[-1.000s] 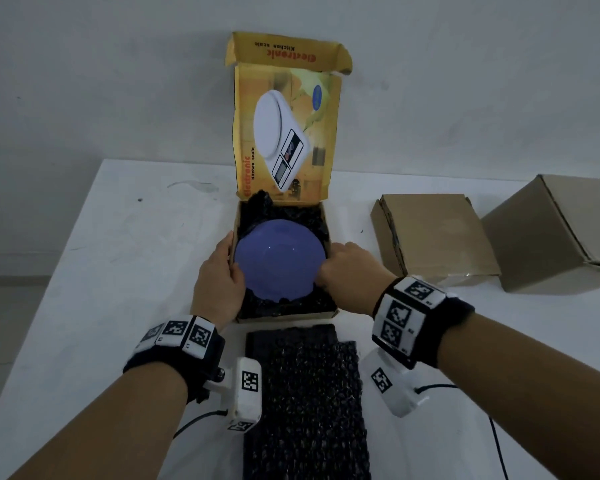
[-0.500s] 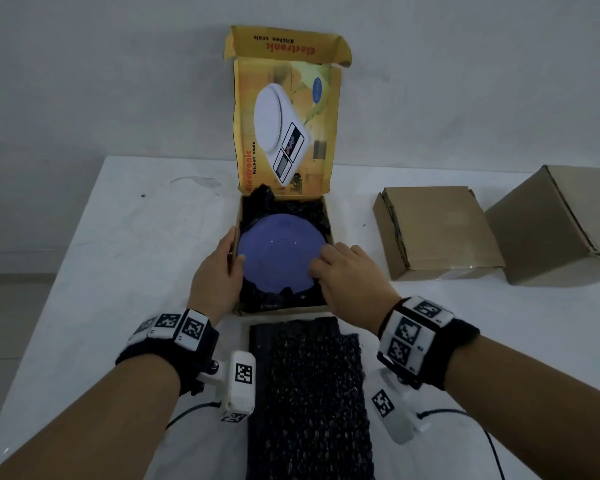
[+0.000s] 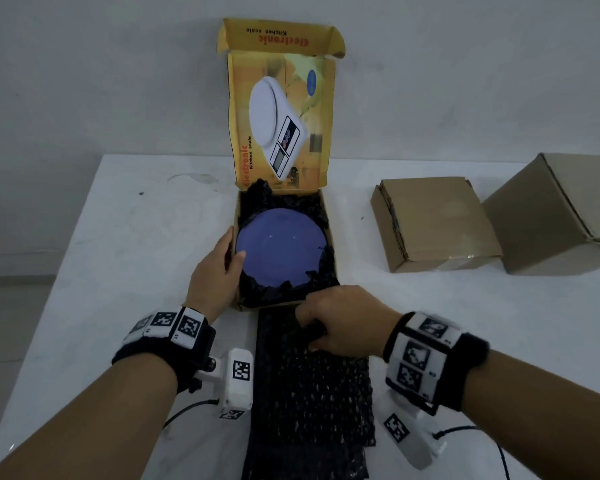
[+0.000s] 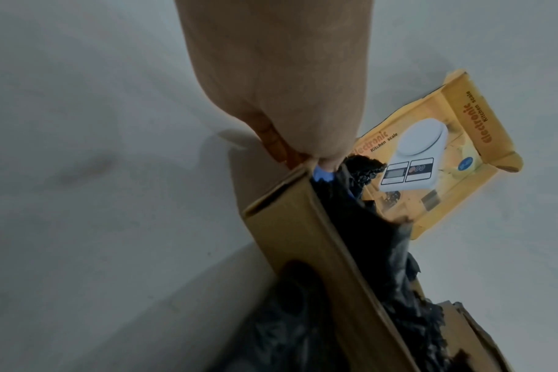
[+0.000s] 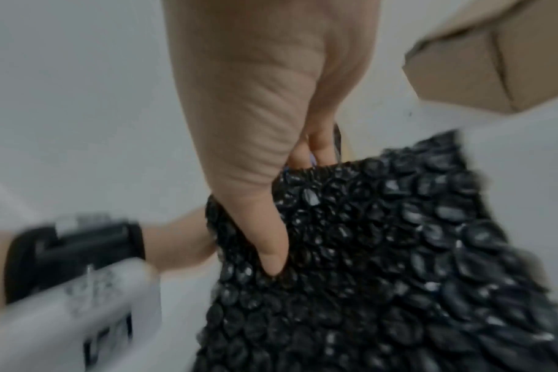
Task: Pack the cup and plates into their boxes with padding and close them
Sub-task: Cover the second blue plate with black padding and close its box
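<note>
Head view: everything here was placed relative to the yellow box (image 3: 329,237), the one with its lid (image 3: 281,123) standing up at the back.
Plate: a blue plate (image 3: 280,245) lay flat inside the yellow box, nested on crumpled black padding (image 3: 284,202) that lined the bottom and poked up around the rim.
Left hand: the left hand (image 3: 215,275) sat against the box's left wall, thumb hooked over the edge and touching the plate's rim, the other fingers outside on the cardboard. So it was gripping the wall, not hanging loose.
Left wrist view: same story, thumb tip (image 4: 327,163) on a sliver of blue right at the box corner.
Right hand: the right hand (image 3: 340,320) was just in front of the box's near wall, fingers curled and pinching the far edge of the black bubble wrap sheet (image 3: 312,393).
Right wrist view: blurry, but the thumb (image 5: 268,241) lay on top of the bubbles with the fingers tucked over the sheet's edge.
Bubble wrap sheet: stretched from the box's near wall back toward the person, on the white table (image 3: 118,237).
Other boxes: two plain brown cardboard boxes to the right of the yellow box, a flat closed one (image 3: 433,220) nearer and a bigger one (image 3: 558,213) beyond it.
</note>
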A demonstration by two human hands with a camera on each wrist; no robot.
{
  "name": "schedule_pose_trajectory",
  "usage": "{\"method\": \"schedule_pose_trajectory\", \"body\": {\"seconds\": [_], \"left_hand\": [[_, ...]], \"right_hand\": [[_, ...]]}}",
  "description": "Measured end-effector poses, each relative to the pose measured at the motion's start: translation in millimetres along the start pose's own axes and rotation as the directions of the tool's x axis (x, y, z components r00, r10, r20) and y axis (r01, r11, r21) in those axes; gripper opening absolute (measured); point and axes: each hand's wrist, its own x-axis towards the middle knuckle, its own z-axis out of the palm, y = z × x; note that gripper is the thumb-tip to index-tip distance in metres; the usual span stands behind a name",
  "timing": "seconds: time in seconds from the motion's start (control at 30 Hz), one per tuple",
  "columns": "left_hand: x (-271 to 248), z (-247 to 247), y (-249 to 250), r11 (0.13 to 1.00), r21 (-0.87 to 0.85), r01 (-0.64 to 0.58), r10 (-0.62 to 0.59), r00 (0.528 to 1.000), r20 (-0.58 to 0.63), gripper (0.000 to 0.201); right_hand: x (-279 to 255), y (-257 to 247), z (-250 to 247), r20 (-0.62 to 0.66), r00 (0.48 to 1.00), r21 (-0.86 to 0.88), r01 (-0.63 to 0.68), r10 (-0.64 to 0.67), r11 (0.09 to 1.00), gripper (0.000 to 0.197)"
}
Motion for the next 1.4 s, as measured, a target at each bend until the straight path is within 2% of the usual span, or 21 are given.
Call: {"method": "schedule_pose_trajectory", "body": {"seconds": [0.07,0.1,0.13,0.17,0.23,0.27,0.3,0.33,0.37,0.4,0.43,0.5,0.57,0.63,0.7,0.77,0.87,1.03,1.2,1.3,1.4], "left_hand": [[2,-2,-3,0.999,-0.032,0.016,-0.015,1.000,0.007,0.053],[3,-2,-4,0.999,-0.044,0.026,-0.026,1.000,0.005,0.052],[3,-2,-4,0.998,-0.063,0.031,-0.031,1.000,-0.004,0.050],[4,-1,-4,0.995,-0.089,0.034,-0.035,0.999,-0.017,0.049],[4,1,-2,0.989,-0.134,0.054,-0.059,0.998,-0.037,0.045],[5,2,-2,0.987,-0.146,0.067,-0.074,0.996,-0.047,0.044],[5,2,-1,0.986,-0.148,0.073,-0.082,0.995,-0.057,0.043],[6,2,-2,0.987,-0.145,0.071,-0.082,0.994,-0.068,0.042],[7,3,-2,0.988,-0.143,0.062,-0.074,0.994,-0.077,0.041],[7,3,-2,0.987,-0.149,0.053,-0.066,0.994,-0.082,0.041],[7,3,-3,0.986,-0.158,0.044,-0.058,0.995,-0.085,0.041],[8,2,-5,0.986,-0.166,0.035,-0.049,0.996,-0.080,0.040],[10,2,-6,0.987,-0.154,0.033,-0.044,0.997,-0.066,0.041],[11,1,-7,0.988,-0.151,0.028,-0.039,0.997,-0.069,0.041],[12,1,-7,0.986,-0.163,0.032,-0.047,0.995,-0.086,0.040],[13,2,-7,0.988,-0.146,0.038,-0.053,0.993,-0.102,0.040],[13,5,-3,0.995,-0.094,0.032,-0.043,0.991,-0.123,0.042],[11,8,2,1.000,-0.008,0.007,-0.008,0.990,-0.143,0.044],[12,8,1,1.000,0.016,-0.020,0.022,0.990,-0.138,0.045],[12,5,-2,0.999,0.019,-0.027,0.029,0.993,-0.113,0.046],[12,2,-5,0.999,0.042,0.001,0.002,0.998,-0.068,0.049]], "right_hand": [[2,8,-35,-0.057,0.995,0.096,-0.082,0.087,0.992,0.013],[5,14,-55,-0.167,0.973,0.127,-0.140,0.160,0.982,0.014],[8,19,-74,-0.318,0.917,0.146,-0.205,0.242,0.968,0.015],[11,22,-93,-0.485,0.822,0.154,-0.256,0.299,0.954,0.016],[21,19,-114,-0.734,0.607,0.175,-0.265,0.305,0.948,0.020],[27,14,-116,-0.788,0.552,0.173,-0.227,0.273,0.958,0.018],[35,7,-113,-0.796,0.556,0.154,-0.197,0.240,0.968,0.021],[44,3,-102,-0.769,0.602,0.119,-0.196,0.216,0.973,0.034],[55,-1,-86,-0.679,0.704,0.056,-0.232,0.208,0.971,0.049],[65,-5,-67,-0.519,0.824,-0.014,-0.275,0.229,0.961,0.061],[72,-8,-49,-0.345,0.901,-0.058,-0.301,0.264,0.952,0.065],[81,-10,-17,-0.087,0.950,0.016,-0.300,0.300,0.954,0.056],[84,-8,-1,0.018,0.966,0.236,-0.254,0.257,0.938,0.043],[85,-1,4,-0.057,0.977,0.380,-0.170,0.206,0.909,0.050],[87,12,1,-0.263,0.940,0.299,-0.135,0.218,0.945,0.059],[88,26,-2,-0.348,0.903,0.136,-0.216,0.251,0.967,0.062],[93,31,6,-0.215,0.933,-0.038,-0.303,0.288,0.952,0.075],[110,26,24,-0.094,0.958,-0.152,-0.282,0.271,0.947,0.086],[107,25,16,-0.069,0.964,-0.116,-0.262,0.256,0.958,0.071],[90,22,-3,-0.238,0.951,0.017,-0.201,0.199,0.979,0.061],[63,18,-3,-0.492,0.856,-0.067,0.144,-0.158,0.987,0.018]]}}
